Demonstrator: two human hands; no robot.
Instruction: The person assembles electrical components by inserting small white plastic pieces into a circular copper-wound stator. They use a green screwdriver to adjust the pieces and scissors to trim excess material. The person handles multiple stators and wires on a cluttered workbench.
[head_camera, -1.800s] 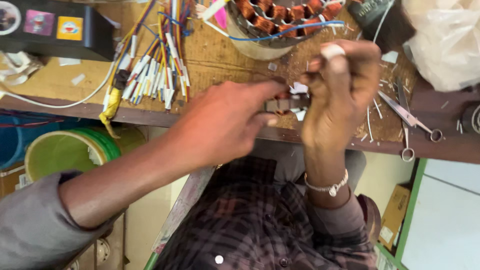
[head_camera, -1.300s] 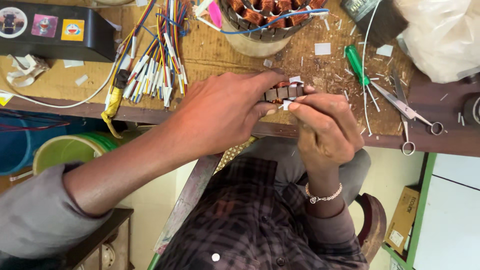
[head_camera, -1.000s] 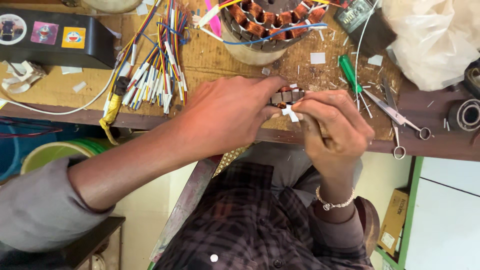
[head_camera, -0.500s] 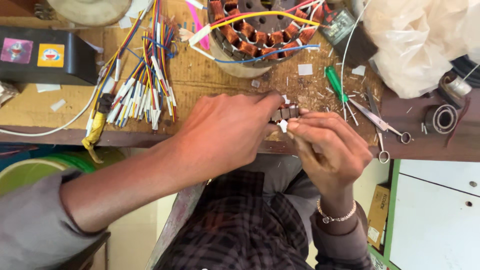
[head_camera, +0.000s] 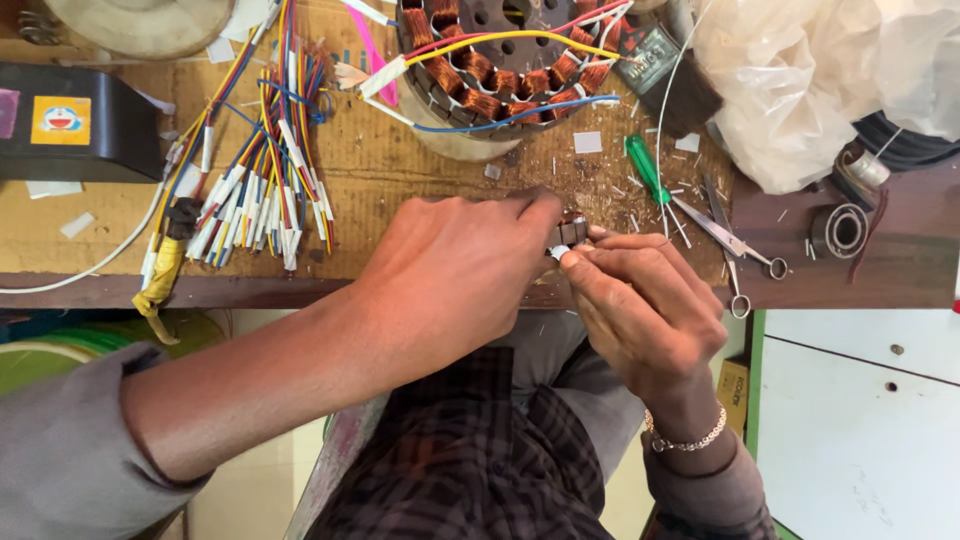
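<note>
Two-handed grip on small metal part (head_camera: 572, 232), yellow square sticker (head_camera: 60, 120) far left

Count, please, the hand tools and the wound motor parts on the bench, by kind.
Scissors: 1
Green screwdriver: 1
Copper-wound stator: 1
Small part held by left hand and right hand: 1, mostly hidden
Total: 4

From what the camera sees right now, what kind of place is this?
Probably a small workshop for repairing electric motors. A motor core wound with copper coils sits on the worn wooden bench, beside a bundle of coloured wires, with a green screwdriver and scissors nearby.
</note>
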